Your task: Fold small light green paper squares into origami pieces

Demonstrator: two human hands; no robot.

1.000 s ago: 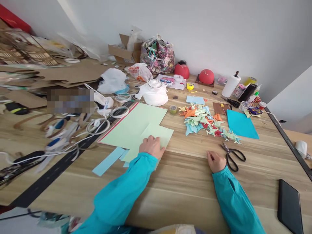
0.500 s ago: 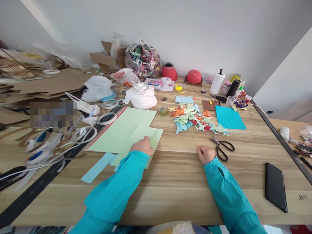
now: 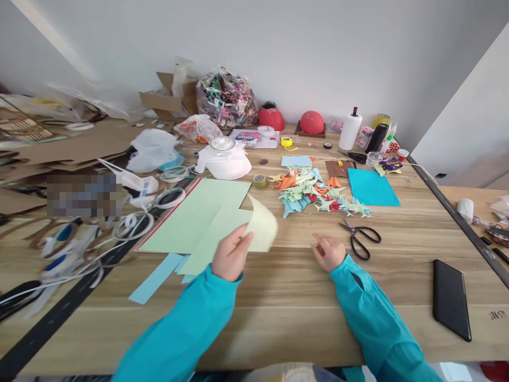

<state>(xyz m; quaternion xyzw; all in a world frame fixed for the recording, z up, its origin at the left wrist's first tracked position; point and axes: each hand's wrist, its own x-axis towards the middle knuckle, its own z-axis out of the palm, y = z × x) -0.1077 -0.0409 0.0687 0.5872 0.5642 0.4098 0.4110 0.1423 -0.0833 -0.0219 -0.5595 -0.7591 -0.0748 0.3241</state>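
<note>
My left hand pinches a small light green paper sheet and holds it lifted and curled above the wooden table. Under it lie larger light green sheets with a red edge. My right hand rests on the table with its fingers loosely curled and nothing in them, just left of black scissors. Behind the scissors is a pile of folded paper shapes in several colours and a blue sheet. Both arms wear teal sleeves.
A black phone lies at the right. Light blue paper strips lie near the left. Tape rolls, cables and cardboard crowd the left side. A white teapot, bags, red domes and bottles line the back wall.
My left hand has picked the small green sheet up off the stack, curling it upward. My right hand has moved slightly left, away from the scissors. The view has shifted right.
</note>
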